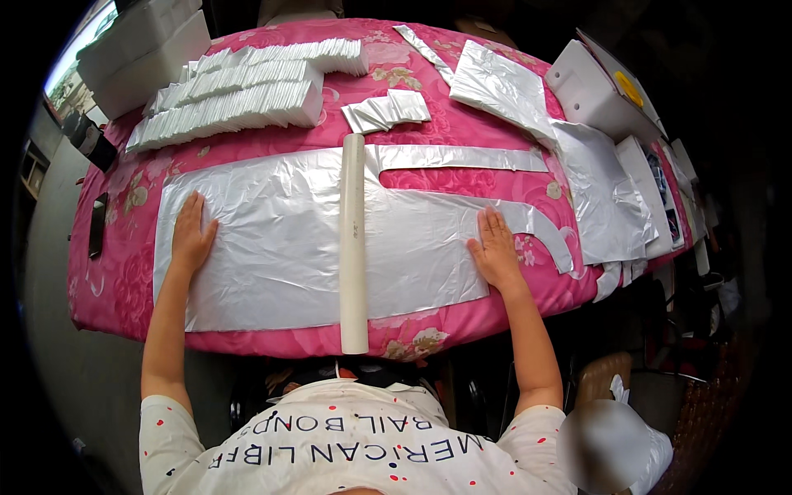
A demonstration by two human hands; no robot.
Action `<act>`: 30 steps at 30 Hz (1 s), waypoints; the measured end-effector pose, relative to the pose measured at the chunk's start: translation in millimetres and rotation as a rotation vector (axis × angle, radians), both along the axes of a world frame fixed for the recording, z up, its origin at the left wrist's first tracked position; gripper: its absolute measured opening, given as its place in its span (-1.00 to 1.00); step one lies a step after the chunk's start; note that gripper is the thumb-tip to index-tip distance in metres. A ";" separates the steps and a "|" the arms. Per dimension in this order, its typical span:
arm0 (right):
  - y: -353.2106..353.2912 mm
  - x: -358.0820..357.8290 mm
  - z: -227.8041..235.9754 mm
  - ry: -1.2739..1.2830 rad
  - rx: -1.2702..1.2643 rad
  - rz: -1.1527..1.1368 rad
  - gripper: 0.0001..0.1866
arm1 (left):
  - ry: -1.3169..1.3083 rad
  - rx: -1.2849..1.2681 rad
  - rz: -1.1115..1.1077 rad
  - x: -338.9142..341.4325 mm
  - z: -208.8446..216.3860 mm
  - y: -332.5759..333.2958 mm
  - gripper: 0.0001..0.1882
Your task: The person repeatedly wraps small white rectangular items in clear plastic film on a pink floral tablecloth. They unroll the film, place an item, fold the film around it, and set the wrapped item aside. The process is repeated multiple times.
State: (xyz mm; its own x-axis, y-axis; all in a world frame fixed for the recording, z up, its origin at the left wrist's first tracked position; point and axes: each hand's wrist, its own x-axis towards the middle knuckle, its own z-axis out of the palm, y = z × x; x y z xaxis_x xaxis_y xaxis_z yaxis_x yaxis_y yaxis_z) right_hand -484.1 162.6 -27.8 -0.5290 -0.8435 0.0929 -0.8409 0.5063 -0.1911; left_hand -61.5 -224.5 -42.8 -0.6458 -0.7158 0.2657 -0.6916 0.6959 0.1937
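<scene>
A shiny white plastic apron [256, 239] lies spread flat across the table, its neck and strap end with curved cut-outs pointing right. Across its middle rests a pale, long plastic tube [353, 239], running from near to far. My left hand [193, 238] is laid flat on the left part of the sheet, fingers stretched out. On the right part, near where a curved strap begins, my right hand [495, 252] also lies flat with fingers extended. Neither hand holds anything; the tube stands apart from both.
Rows of folded white packets [227, 95] stand at the back left, with a few folded pieces [386, 111] nearer the middle. More plastic sheets [602, 194] and a white foam box [598, 87] are on the right. A phone [98, 227] lies at the left edge of the pink tablecloth [124, 289].
</scene>
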 end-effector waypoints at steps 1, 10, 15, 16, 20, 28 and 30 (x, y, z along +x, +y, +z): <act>16.0 -23.4 -4.1 0.018 0.000 -0.029 -0.32 | 0.001 -0.005 0.002 -1.0 -0.1 -0.4 -0.37; 101.8 -107.1 -0.6 0.134 0.101 -0.495 -0.37 | 0.029 0.015 -0.006 -2.0 3.2 4.3 -0.37; 109.8 -94.1 -4.7 0.072 -0.067 -0.384 -0.46 | 0.036 -0.141 -0.020 -4.6 5.8 10.2 -0.36; 112.2 -94.0 -7.3 0.082 -0.088 -0.371 -0.48 | 0.048 -0.232 -0.035 -9.9 11.2 16.5 -0.35; 118.9 -93.7 -13.7 0.082 -0.198 -0.339 -0.53 | 0.163 0.050 -0.416 -53.6 39.9 74.7 -0.33; 125.3 -100.1 -12.3 0.150 -0.268 -0.429 -0.72 | 0.186 0.275 -0.767 -134.1 26.6 192.0 -0.26; 121.9 -95.0 -6.6 0.173 -0.294 -0.462 -0.78 | 0.165 0.243 -0.726 -135.9 26.0 208.5 -0.26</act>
